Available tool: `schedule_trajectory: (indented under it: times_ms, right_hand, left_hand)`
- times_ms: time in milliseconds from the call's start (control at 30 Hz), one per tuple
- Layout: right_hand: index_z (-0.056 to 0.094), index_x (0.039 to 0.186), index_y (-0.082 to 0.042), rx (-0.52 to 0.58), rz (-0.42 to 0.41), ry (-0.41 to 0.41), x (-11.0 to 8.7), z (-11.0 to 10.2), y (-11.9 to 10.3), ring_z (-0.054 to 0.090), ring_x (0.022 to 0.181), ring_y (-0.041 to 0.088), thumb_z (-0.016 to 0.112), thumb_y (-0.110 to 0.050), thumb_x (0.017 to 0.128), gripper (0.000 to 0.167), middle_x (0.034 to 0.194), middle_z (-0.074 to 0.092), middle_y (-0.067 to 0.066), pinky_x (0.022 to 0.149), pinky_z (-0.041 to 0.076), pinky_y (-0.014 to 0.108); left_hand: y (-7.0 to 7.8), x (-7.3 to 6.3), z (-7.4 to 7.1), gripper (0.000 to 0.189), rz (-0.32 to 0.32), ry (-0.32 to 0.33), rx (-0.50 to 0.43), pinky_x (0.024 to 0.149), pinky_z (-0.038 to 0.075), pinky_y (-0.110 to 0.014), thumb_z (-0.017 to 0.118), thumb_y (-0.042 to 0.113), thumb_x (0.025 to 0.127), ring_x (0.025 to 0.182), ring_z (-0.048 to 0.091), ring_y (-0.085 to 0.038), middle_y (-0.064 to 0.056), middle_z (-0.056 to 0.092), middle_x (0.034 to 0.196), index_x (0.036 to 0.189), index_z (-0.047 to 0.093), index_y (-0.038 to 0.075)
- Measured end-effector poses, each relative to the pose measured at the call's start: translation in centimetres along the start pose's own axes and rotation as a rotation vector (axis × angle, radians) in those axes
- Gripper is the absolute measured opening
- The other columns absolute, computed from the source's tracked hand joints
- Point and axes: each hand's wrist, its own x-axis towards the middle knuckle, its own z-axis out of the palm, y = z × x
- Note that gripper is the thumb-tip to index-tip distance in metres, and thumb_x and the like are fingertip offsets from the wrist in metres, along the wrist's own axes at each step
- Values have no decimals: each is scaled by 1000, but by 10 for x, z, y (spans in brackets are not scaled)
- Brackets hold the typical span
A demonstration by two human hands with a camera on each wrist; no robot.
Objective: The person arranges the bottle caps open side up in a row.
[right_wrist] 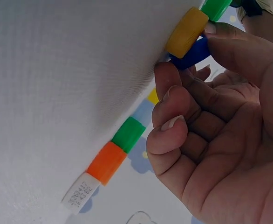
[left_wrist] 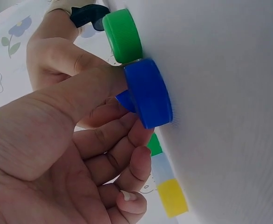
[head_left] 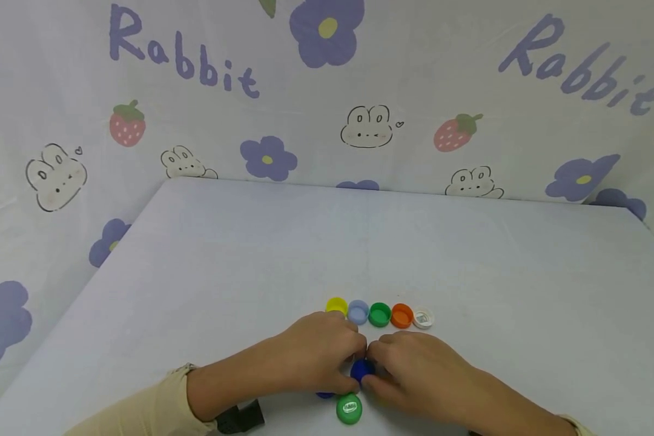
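Note:
A dark blue bottle cap [head_left: 363, 369] sits between my two hands near the table's front, tilted in the right wrist view. My left hand [head_left: 320, 354] grips it from the left and my right hand [head_left: 422, 375] from the right, thumbs nearest me and fingertips on the far side. Close beside the left thumb is a second blue cap [left_wrist: 149, 93], mostly covered by that hand in the head view. A green cap [head_left: 349, 409] lies just in front of the thumbs. By the right thumb stands a yellow-orange cap [right_wrist: 187, 32], hidden from the head camera.
Beyond the hands, a row of caps lies hollow side up: yellow [head_left: 336, 306], light blue [head_left: 358, 312], green [head_left: 379, 314], orange [head_left: 401, 315] and white [head_left: 423, 318]. The white table [head_left: 251, 242] meets a printed cloth [head_left: 414, 72] at the back.

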Motion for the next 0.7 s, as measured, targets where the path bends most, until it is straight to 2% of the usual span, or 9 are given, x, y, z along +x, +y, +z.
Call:
schedule_trajectory:
  times_ms: [267,367,533,700]
  right_hand:
    - [59,77,-20,-5,13,-27,0,-2,0,38,57,1,77,-27,92,25,64,42,-16,51,32,22]
    - [60,76,-21,-9,-3,-5,0,-3,-1,38,56,0,77,-25,91,23,64,43,-17,51,33,22]
    - [58,73,-22,-17,4,31,1,-6,0,38,55,0,74,-18,91,24,63,43,-17,50,33,22]
    - [53,71,-22,-32,-4,72,1,-6,-1,35,54,-2,72,-13,90,29,63,40,-17,49,31,21]
  left_hand:
    - [-1,-2,-1,23,30,-8,-25,56,34,-20,83,35,87,61,46,-2,14,52,65,97,77,16]
    - [-1,-3,-1,18,40,3,-42,53,33,-20,80,32,89,58,46,-2,14,52,62,95,76,15]
    - [-1,-4,-1,11,48,57,-49,54,36,-17,78,25,90,57,46,-1,15,52,62,96,77,15]
    - [0,-4,-1,7,33,76,-61,53,33,-18,77,20,90,57,45,-1,14,49,59,95,77,14]
